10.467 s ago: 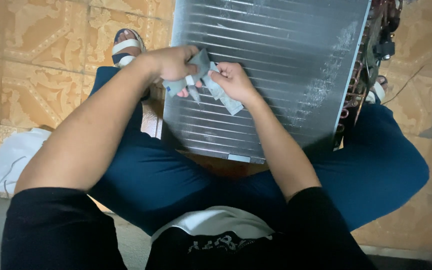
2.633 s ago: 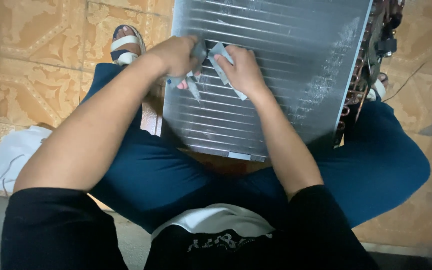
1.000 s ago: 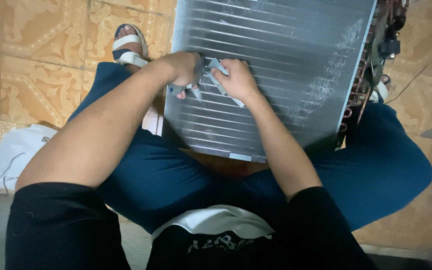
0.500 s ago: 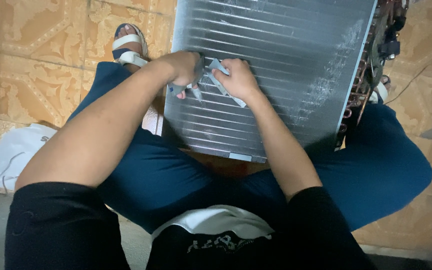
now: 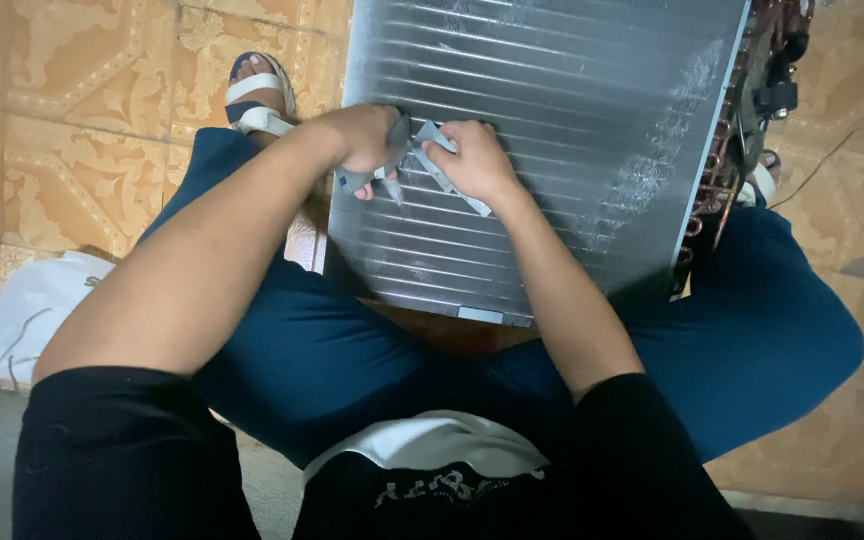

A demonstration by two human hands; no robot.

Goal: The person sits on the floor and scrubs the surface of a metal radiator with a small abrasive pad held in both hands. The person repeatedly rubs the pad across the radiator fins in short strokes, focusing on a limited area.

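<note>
Resting across the seated person's lap, the finned metal coil panel (image 5: 552,130) tilts up toward the camera above the patterned floor tiles (image 5: 82,120). Both hands meet near its left edge: the left hand (image 5: 367,140) and the right hand (image 5: 472,160) each close around a grey handle of one small tool (image 5: 422,165) pressed against the fins.

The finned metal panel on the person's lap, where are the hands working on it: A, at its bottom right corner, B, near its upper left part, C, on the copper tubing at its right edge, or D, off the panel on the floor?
B: both the left hand and the right hand sit close together on the upper left part of the finned metal panel, gripping a small grey tool against the fins.
</note>
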